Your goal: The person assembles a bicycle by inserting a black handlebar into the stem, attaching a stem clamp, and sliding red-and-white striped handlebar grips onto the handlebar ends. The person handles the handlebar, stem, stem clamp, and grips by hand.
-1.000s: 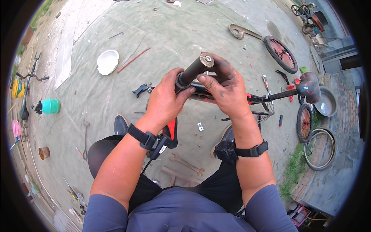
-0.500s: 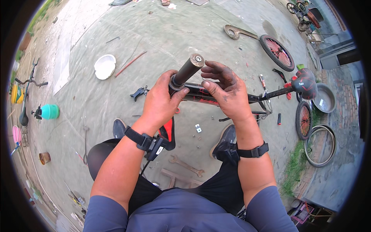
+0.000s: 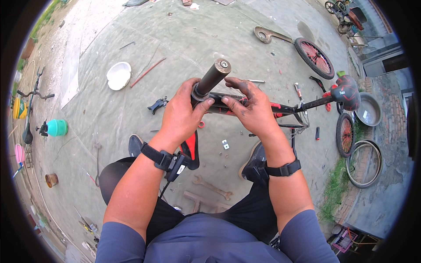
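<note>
– grey-green ground (image 3: 175, 48), outdoors, bits strewn abt?
– yep. spanner (image 3: 212, 187) near, betw the legs; white dish (image 3: 119, 76) far left, red-spoked wheel (image 3: 314, 59) far right.
– & the bike frame (image 3: 283, 108)?
– mid-scene, running right twd the saddle (image 3: 346, 93).
– hands?
– left hand (image 3: 180, 111) grasps the frame's left end, wrapped round the base of a dark tube (image 3: 212, 79) w/ a bolt in its tip. right hand (image 3: 256, 111) just beside, thumb agst the frame, fingers bent on the far side; can't tell if it's gripping.
</note>
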The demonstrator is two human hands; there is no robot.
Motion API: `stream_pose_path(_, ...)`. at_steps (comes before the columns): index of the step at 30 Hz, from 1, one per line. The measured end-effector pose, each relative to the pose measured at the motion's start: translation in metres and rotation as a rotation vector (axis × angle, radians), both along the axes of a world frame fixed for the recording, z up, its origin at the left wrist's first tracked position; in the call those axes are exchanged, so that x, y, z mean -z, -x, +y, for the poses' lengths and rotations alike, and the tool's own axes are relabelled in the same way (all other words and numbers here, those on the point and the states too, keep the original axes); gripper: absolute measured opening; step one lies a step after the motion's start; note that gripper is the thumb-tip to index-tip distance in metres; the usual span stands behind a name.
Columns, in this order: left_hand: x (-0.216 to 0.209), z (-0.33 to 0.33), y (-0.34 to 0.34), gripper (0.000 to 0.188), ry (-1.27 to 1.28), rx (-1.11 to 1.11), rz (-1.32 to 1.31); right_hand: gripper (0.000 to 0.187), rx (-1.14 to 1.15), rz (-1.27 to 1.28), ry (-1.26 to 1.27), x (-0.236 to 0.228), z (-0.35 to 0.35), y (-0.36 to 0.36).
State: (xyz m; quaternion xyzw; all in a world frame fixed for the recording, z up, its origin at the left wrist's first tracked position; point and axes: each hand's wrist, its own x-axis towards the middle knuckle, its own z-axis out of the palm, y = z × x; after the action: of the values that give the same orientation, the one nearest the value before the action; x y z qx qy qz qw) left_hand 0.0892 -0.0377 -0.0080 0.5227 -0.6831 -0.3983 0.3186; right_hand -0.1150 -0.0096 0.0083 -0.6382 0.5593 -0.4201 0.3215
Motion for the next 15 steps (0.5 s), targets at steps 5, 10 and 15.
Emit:
stream_pose_path(5,-0.001,0.000,0.000,0.057,0.006,0.006,0.010,0.054,-0.026,0.397,-0.025,0.030,0.004,0.014)
stream_pose_path(10,-0.001,-0.001,0.000,0.060,0.016,0.007,-0.011,0.055,0.002,0.519,0.069,0.046,0.003,0.009)
stream_pose_path(15,0.005,-0.006,-0.010,0.078,-0.023,0.024,0.023,0.053,0.017,0.521,0.060,0.055,-0.001,0.009)
